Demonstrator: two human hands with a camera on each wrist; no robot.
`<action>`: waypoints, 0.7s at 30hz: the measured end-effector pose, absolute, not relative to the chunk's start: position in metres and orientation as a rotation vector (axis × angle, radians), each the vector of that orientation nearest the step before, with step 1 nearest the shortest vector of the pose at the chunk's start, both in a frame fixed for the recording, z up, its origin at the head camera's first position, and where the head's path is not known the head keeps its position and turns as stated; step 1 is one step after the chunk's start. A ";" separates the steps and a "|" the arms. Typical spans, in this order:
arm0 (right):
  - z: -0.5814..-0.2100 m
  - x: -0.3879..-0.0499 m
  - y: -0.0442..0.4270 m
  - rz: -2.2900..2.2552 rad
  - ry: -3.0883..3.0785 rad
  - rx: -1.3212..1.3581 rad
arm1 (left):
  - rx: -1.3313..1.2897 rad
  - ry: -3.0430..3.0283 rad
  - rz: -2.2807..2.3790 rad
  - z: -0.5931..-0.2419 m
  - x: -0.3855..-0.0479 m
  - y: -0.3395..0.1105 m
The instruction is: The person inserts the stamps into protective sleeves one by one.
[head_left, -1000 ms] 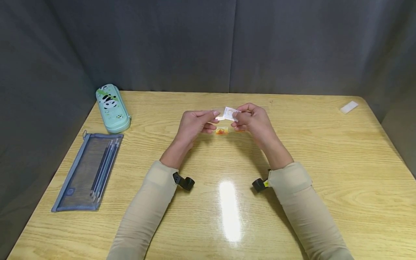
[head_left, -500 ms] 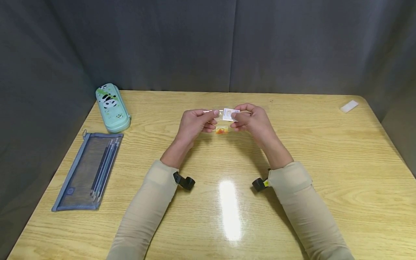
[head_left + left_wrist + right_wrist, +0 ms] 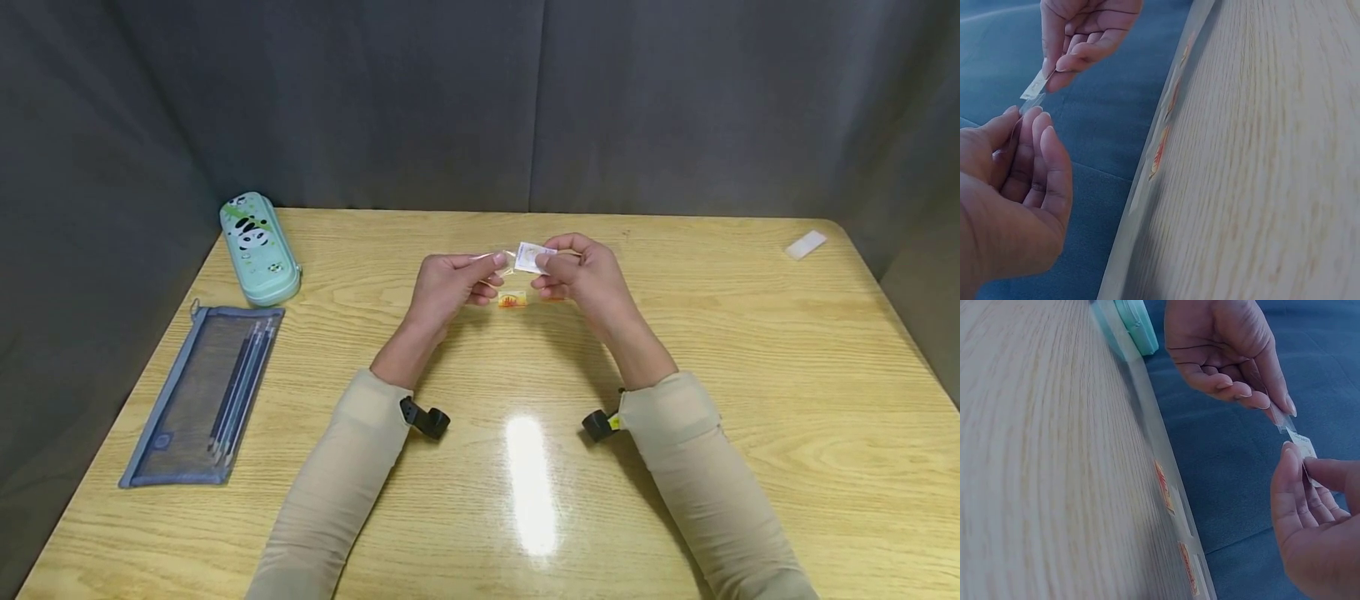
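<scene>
Above the far middle of the table, my left hand (image 3: 446,287) pinches a small piece of clear plastic film (image 3: 507,262) between thumb and fingers. My right hand (image 3: 588,271) pinches a small white printed slip (image 3: 528,257) by its right end. The film and slip meet or lie very close together between the fingertips, as the right wrist view also shows; whether they are joined I cannot tell. Below the hands on the table lies a small yellow and red printed piece (image 3: 512,299). Another such piece (image 3: 1188,569) shows in the right wrist view; the right fingers partly cover it in the head view.
A mint panda pencil case (image 3: 258,250) lies at the far left of the wooden table (image 3: 750,417). Nearer is a blue mesh zip pouch (image 3: 198,400) with several pens inside. At the far right corner lies a small white rectangular piece (image 3: 806,245). Dark curtains surround the table.
The white slip levelled out against the film half a second ago, and is now slightly higher and tilted again in my right hand. My left hand has barely moved.
</scene>
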State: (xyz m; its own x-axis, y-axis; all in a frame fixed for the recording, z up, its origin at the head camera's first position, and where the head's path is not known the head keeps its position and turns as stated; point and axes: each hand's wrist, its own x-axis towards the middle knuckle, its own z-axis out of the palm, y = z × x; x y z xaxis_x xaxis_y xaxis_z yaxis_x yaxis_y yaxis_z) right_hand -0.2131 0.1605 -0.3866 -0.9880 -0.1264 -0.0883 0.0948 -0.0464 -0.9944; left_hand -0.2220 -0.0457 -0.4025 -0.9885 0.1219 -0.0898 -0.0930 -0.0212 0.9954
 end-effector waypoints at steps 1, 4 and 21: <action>-0.387 -0.213 0.161 -2.172 2.054 -0.036 | 0.036 2.083 2.146 -0.403 -0.222 -0.046; -0.386 -0.213 0.160 -2.166 2.057 -0.034 | 0.051 2.068 2.163 -0.404 -0.222 -0.046; -0.386 -0.213 0.161 -2.105 2.133 -0.065 | 0.049 2.114 2.139 -0.403 -0.221 -0.046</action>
